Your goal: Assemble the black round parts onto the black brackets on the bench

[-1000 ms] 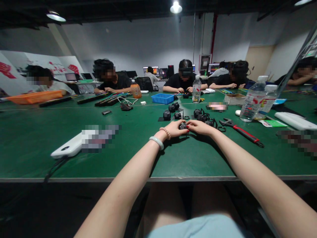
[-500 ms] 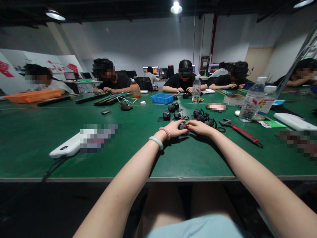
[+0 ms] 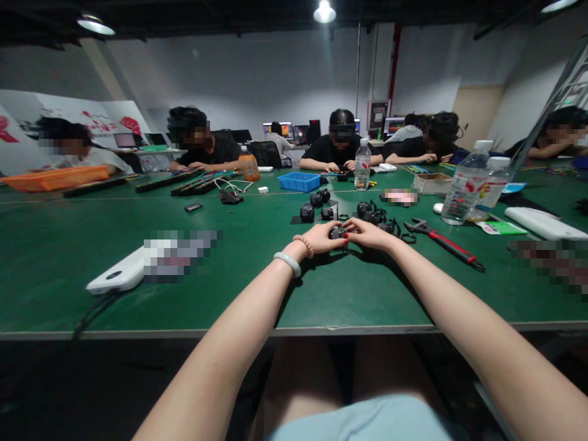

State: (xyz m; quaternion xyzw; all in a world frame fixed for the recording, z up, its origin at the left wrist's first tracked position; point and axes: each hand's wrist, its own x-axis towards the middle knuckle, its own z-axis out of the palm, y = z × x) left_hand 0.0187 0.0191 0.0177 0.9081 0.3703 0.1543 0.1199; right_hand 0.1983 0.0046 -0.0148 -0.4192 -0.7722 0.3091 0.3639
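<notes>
Between my hands, low over the green table, is a small black rounded part, partly hidden by fingers. My left hand, with a bead bracelet and a pale bangle at the wrist, is closed round its left side. At its right side my right hand has thumb and fingers bent against the part; the exact grip is too small to make out. Just beyond lie several similar black parts, among them one at the left and a cluster at the right. A black ring lies near my right wrist.
An adjustable wrench with red-and-black handle lies right. Plastic bottles, a small open box and a blue tray stand farther back. A white device with a cable lies left. Several people sit across the table.
The whole view has shifted slightly. The fingers of my right hand have moved a little on the black part, bending higher; my left hand keeps its hold.
</notes>
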